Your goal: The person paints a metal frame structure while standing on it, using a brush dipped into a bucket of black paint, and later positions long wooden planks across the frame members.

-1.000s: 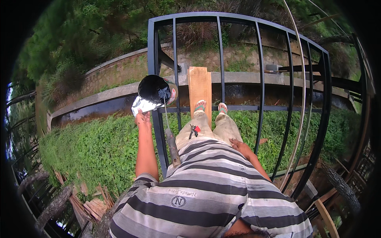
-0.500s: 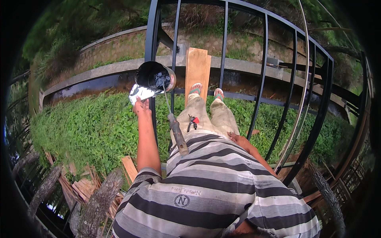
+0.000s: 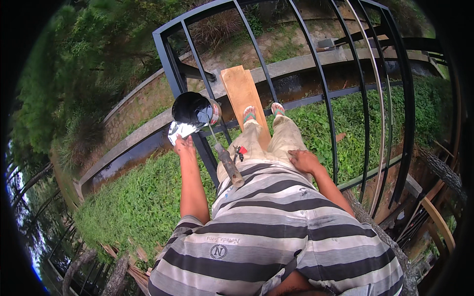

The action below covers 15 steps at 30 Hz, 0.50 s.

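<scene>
My left hand (image 3: 184, 146) is closed on a shiny white piece (image 3: 180, 130) at the near side of a pail (image 3: 216, 112); whether it is part of the pail or separate, I cannot tell. Black paint coats the pail's inside. A paint tool, its head hidden inside the pail, leans out toward me: a thin metal rod and a worn, stained handle (image 3: 230, 167) that reaches my waist. My right hand (image 3: 303, 161) lies on my right thigh with its fingers stretched out, holding nothing.
I stand in sandals on wooden planks (image 3: 238, 89) laid across a dark metal frame (image 3: 326, 93) with long bars. Green plants (image 3: 143, 192), a water channel and a concrete edge (image 3: 133, 133) lie below. Rough logs (image 3: 117, 276) are at lower left; a small red-and-black item (image 3: 240, 152) hangs at my waist.
The view has turned, so the frame and planks now tilt to the left. My right hand has come further forward on the thigh. My left hand keeps its hold beside the pail.
</scene>
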Each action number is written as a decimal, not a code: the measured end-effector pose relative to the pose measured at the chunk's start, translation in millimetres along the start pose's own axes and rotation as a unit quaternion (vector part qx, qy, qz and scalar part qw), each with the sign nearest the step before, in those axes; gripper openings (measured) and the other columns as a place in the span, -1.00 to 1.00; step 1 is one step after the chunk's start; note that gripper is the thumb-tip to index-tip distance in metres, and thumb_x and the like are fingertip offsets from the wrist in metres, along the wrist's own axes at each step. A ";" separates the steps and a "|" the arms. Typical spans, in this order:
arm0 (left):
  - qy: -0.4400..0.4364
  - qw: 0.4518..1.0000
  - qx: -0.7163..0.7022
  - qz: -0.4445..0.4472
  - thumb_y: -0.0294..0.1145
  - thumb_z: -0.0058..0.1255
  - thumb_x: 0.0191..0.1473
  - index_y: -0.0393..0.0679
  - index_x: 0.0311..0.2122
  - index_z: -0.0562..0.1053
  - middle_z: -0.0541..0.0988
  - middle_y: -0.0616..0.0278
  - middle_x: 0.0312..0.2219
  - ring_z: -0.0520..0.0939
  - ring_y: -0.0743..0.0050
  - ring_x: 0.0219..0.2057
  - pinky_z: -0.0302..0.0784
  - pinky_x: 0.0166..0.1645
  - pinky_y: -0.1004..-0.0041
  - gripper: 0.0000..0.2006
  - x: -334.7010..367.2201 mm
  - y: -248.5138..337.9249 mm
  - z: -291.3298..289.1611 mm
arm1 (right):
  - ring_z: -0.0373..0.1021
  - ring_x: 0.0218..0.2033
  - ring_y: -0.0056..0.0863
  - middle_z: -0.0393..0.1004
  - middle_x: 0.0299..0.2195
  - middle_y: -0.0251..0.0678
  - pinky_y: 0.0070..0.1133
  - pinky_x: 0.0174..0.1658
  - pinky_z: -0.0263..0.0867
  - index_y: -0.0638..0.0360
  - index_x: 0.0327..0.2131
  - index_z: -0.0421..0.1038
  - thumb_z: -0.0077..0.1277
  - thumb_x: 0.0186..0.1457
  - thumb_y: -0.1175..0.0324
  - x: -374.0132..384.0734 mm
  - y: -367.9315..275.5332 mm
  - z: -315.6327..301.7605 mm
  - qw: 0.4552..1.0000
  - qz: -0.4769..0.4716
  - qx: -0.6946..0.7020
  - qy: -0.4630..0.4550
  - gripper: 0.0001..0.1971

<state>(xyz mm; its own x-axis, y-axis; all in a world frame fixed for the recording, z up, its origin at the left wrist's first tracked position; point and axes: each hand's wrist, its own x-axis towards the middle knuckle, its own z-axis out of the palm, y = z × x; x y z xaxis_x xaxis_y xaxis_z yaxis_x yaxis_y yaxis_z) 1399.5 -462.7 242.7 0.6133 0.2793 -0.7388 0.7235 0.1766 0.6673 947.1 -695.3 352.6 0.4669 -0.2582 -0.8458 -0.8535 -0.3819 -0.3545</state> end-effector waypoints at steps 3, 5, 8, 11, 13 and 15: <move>-0.025 0.999 0.035 0.003 -0.27 0.19 0.21 -0.25 -0.11 0.45 0.57 0.07 -0.26 0.61 0.20 -0.37 0.64 -0.30 0.38 -0.71 -19.9 13.5 18.1 | 0.38 0.16 -0.04 0.43 0.15 0.03 -0.27 0.24 0.26 -0.09 0.21 0.42 -0.11 0.26 0.05 -24.1 -1.8 26.2 0.996 0.016 0.044 0.071 -0.51; -0.049 0.997 0.051 0.007 -0.29 0.17 0.21 -0.25 -0.10 0.45 0.55 0.06 -0.21 0.59 0.20 -0.34 0.64 -0.30 0.38 -0.72 -20.3 25.3 25.1 | 0.37 0.18 -0.07 0.39 0.19 0.04 -0.29 0.24 0.27 -0.09 0.20 0.43 -0.08 0.26 0.05 -32.3 -0.2 52.6 0.988 0.015 0.080 0.128 -0.52; -0.084 0.994 0.075 0.013 -0.32 0.09 0.24 -0.18 -0.07 0.47 0.57 0.11 -0.23 0.60 0.21 -0.31 0.63 -0.29 0.42 -0.77 -40.4 40.3 35.1 | 0.38 0.17 -0.07 0.41 0.17 0.05 -0.29 0.23 0.27 -0.08 0.19 0.43 -0.05 0.24 0.08 -54.8 -0.2 76.7 0.964 0.030 0.187 0.187 -0.53; -0.108 0.986 0.130 0.011 -0.26 -0.17 0.37 -0.06 0.01 0.49 0.68 0.17 -0.21 0.72 0.24 -0.32 0.65 -0.37 0.51 -0.75 -31.9 59.2 45.7 | 0.46 0.06 -0.06 0.51 0.05 0.04 -0.30 0.17 0.33 -0.02 0.16 0.45 0.00 0.22 0.14 -76.6 4.5 90.2 0.913 0.080 0.280 0.284 -0.55; -0.150 0.980 0.129 0.011 -0.29 -0.19 0.37 -0.11 -0.02 0.50 0.68 0.16 -0.21 0.73 0.19 -0.31 0.69 -0.33 0.45 -0.75 -32.8 63.3 62.3 | 0.51 -0.02 -0.06 0.57 -0.04 0.02 -0.31 0.12 0.36 0.02 0.14 0.46 0.02 0.21 0.17 -84.8 17.1 102.7 0.859 0.128 0.368 0.331 -0.56; -0.170 0.976 0.137 0.020 -0.35 -0.23 0.36 -0.18 -0.05 0.50 0.68 0.15 -0.22 0.73 0.18 -0.31 0.72 -0.30 0.40 -0.74 -27.5 67.8 72.4 | 0.57 -0.14 -0.07 0.63 -0.16 -0.01 -0.33 0.04 0.41 0.09 0.11 0.48 0.02 0.20 0.24 -83.5 32.2 129.5 0.812 0.156 0.393 0.403 -0.58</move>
<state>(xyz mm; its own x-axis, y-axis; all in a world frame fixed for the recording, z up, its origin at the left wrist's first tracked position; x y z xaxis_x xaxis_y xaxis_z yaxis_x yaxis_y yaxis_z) 1454.6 -526.8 301.5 0.6786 -0.0575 -0.7322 0.7259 -0.0998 0.6806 850.6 -571.1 360.1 -0.0705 -0.8510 -0.5204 -0.6962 0.4156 -0.5853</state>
